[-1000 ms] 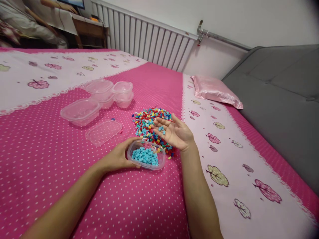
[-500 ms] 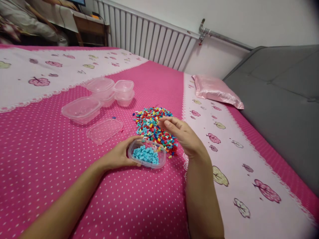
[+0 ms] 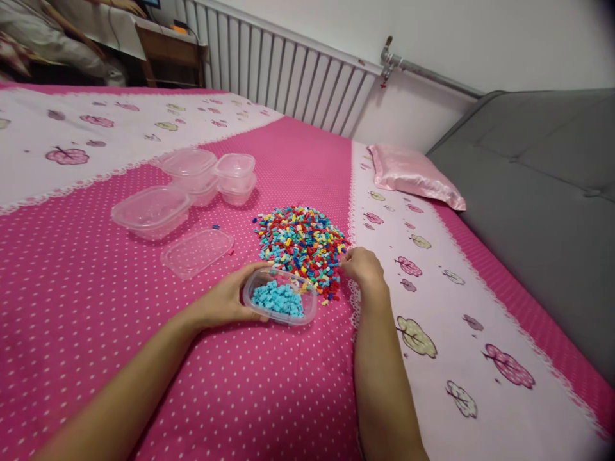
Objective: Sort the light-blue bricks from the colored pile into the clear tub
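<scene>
My left hand (image 3: pixel 228 298) is wrapped round the left end of a small clear plastic container (image 3: pixel 310 307), tilted toward me. Light-blue toy bricks (image 3: pixel 277 298) cover its bottom. Just beyond it lies a heap of tiny mixed-colour bricks (image 3: pixel 302 240), mostly red, blue, yellow, white and turquoise. At the heap's right edge is my right hand (image 3: pixel 364 269), its fingers curled together and touching the outermost bricks. What the fingertips pinch, if anything, is hidden.
A clear lid (image 3: pixel 198 253) lies flat left of the heap, a stray blue brick beside it. Several lidded clear containers (image 3: pixel 154 208) stand behind. A pink pillow (image 3: pixel 413 176) rests near the grey headboard (image 3: pixel 538 186). Beyond the bed are a radiator (image 3: pixel 283 64) and a seated person (image 3: pixel 62 45).
My right hand has moved from above the heap down to its right edge, and its fingers have curled in. My left hand still holds the container in place.
</scene>
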The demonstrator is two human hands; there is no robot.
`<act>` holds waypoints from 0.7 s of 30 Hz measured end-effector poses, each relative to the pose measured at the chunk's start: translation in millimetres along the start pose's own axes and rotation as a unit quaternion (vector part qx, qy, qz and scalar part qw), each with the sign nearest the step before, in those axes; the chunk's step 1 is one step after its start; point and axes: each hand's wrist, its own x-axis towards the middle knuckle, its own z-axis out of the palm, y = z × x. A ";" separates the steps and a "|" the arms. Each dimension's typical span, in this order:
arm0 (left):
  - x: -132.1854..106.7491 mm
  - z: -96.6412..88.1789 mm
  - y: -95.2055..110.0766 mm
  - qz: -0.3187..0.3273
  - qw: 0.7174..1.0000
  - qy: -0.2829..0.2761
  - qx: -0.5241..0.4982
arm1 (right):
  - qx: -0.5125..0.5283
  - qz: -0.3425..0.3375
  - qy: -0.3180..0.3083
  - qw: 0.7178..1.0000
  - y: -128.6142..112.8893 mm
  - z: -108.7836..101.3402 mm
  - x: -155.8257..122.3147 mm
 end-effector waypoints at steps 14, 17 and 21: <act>0.7 0.1 2.5 0.007 1.000 -0.008 -0.006 | -0.061 -0.041 -0.094 0.993 -3.5 7.7 1.7; 0.7 0.0 3.1 0.006 1.000 -0.009 -0.004 | -0.058 -0.044 -0.098 0.993 -4.9 7.0 1.2; 1.4 0.0 3.1 0.007 1.000 -0.007 0.005 | -0.038 -0.034 -0.082 0.995 -5.1 7.5 2.0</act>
